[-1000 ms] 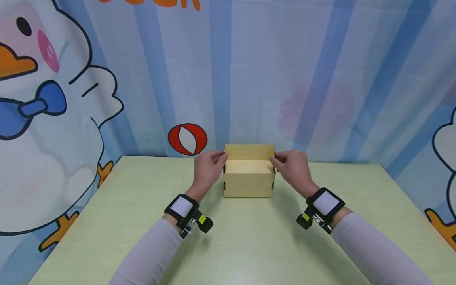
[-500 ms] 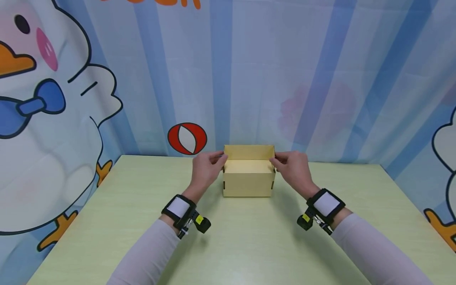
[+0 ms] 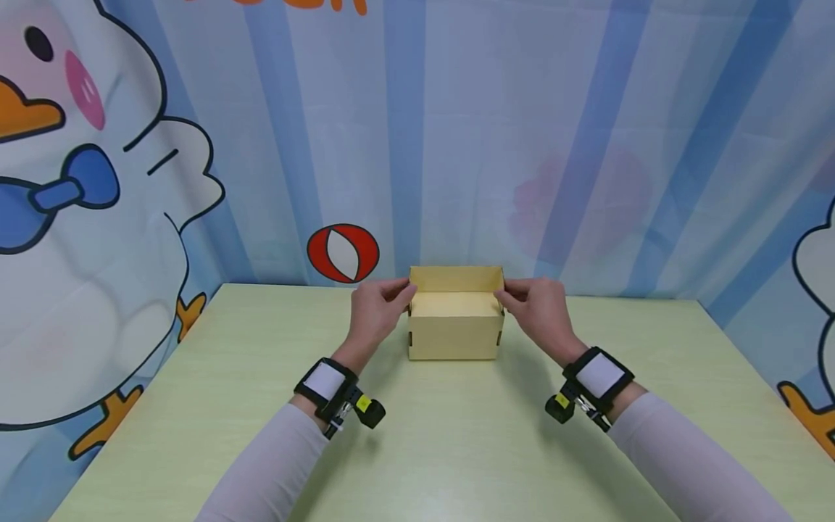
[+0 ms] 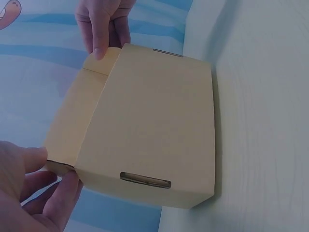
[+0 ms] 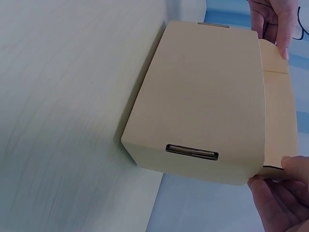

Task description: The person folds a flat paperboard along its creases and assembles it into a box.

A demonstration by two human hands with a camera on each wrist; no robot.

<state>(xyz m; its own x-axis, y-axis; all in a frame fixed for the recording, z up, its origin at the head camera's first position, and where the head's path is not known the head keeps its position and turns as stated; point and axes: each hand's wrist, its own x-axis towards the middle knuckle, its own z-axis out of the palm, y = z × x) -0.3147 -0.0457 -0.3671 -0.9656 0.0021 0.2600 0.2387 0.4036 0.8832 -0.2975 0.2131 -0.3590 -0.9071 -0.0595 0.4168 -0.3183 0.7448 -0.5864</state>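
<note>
A small tan cardboard box stands on the table near its back edge. Its lid is up at the far side, with small side flaps bent at its ends. The left hand pinches the lid's left end between thumb and fingers, and the right hand pinches the right end the same way. In the left wrist view, the left thumb lies on the lid's flap. Slots show in the box's side edges, one of them near the right hand in the right wrist view. The box's inside is mostly hidden.
A pale wood-grain table spreads in front of the box. Right behind its back edge hangs a striped blue curtain with cartoon prints. Each wrist carries a strapped camera mount, such as the left wrist mount.
The left wrist has shifted very slightly to the left. Both hands keep their pinch on the lid's ends, and the box stays in place.
</note>
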